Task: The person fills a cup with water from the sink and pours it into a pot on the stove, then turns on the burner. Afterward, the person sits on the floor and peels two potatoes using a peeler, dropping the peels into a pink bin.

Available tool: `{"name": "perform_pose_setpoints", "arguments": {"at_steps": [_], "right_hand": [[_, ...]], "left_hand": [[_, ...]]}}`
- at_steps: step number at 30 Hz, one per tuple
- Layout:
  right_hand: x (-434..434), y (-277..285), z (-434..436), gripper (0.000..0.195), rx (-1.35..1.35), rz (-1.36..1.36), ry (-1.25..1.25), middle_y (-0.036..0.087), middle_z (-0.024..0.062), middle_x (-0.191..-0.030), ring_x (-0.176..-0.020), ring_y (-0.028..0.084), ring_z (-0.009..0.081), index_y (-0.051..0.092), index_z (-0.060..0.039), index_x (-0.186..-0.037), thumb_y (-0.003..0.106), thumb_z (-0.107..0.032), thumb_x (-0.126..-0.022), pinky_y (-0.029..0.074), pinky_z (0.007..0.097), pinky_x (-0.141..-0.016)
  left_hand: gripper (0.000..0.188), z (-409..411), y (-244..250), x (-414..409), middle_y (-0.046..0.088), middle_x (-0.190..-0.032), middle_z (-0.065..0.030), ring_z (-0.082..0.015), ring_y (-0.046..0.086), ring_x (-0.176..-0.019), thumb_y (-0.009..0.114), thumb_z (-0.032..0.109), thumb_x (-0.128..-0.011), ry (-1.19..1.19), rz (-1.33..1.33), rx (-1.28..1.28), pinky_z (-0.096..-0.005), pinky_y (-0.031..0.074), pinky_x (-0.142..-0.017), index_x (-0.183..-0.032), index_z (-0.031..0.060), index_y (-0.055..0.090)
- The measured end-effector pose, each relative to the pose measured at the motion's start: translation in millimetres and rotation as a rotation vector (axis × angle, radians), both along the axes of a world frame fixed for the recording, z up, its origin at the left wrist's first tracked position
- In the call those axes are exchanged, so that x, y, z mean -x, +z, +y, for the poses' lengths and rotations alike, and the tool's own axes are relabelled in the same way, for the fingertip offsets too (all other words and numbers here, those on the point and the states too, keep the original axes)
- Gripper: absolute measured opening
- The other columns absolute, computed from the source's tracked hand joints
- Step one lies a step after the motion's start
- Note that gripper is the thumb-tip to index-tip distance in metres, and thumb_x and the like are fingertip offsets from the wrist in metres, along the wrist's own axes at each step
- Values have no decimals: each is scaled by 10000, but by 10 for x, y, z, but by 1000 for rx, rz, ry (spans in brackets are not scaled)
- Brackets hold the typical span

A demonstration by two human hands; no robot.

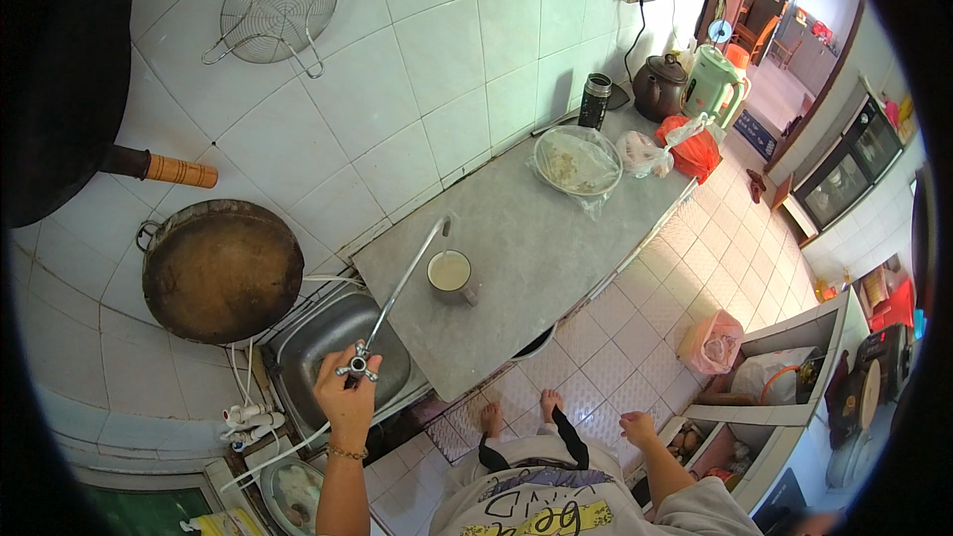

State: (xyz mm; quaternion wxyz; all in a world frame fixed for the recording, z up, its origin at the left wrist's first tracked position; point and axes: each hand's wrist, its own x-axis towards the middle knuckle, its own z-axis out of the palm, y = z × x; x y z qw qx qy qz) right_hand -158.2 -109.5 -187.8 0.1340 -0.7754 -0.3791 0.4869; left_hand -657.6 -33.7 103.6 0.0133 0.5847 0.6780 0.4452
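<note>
My left hand (346, 394) is wrapped around the body of a metal faucet (387, 305), just below its cross-shaped handle (357, 365). Above the steel sink (320, 335), its long spout slants up and to the right. The curved tip hangs over a mug (450, 275) on the grey countertop (521, 260). Pale, cloudy liquid shows inside the mug, and a thin streak, apparently water, falls from the tip toward it. From below my left hand, a white hose (275, 456) runs to the lower left. Off to my right side, my right hand (638, 428) hangs over the floor, loosely curled, nothing visible in it.
On the wall hang a round chopping board (223, 272), a wire strainer (279, 7) and a wooden-handled wok (59, 89). Along the counter's far end stand a plastic-covered colander (577, 160), a flask (595, 100), a teapot (660, 88) and a green kettle (709, 85). A lined bin (712, 342) is on the floor.
</note>
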Motion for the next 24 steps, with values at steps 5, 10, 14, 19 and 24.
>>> {"name": "perform_pose_setpoints", "arguments": {"at_steps": [5, 10, 14, 19, 24], "right_hand": [[-6, -95, -42, 248, -24, 24, -34, 673, 135, -767, -590, 657, 202, 649, 43, -944, 623, -134, -772, 526, 310, -546], [-34, -136, -54, 263, -17, 11, -10, 674, 137, -794, -605, 658, 203, 644, 53, -967, 624, -126, -774, 528, 305, -551], [5, -72, -25, 292, 1, 3, 37, 669, 144, -838, -619, 657, 206, 622, 87, -993, 618, -108, -775, 531, 296, -550], [19, -36, -27, 301, -12, 10, 28, 670, 153, -822, -614, 661, 212, 624, 93, -986, 611, -120, -773, 533, 302, -552], [-39, -140, -52, 305, -6, 16, 33, 670, 147, -833, -629, 665, 211, 624, 83, -994, 615, -128, -775, 525, 302, -540]], "left_hand": [[293, -4, -16, -5, 621, -823, -69, -145, 606, -666, 770, 72, -720, 12, 1, 18, -258, 463, -540, -985, -3, 671], [292, 4, -54, -6, 623, -816, -68, -150, 608, -658, 776, 80, -710, 14, 15, 16, -261, 468, -544, -972, 1, 673], [293, -23, -85, -3, 625, -815, -64, -151, 606, -651, 779, 93, -709, 35, 3, 62, -264, 463, -541, -970, 11, 674], [292, -25, -111, 6, 625, -815, -63, -153, 605, -651, 779, 103, -712, 29, 8, 59, -270, 461, -544, -968, 13, 670], [298, -23, -138, 15, 624, -815, -64, -157, 606, -653, 779, 105, -711, 25, 16, 59, -270, 463, -550, -972, 12, 667]]}}
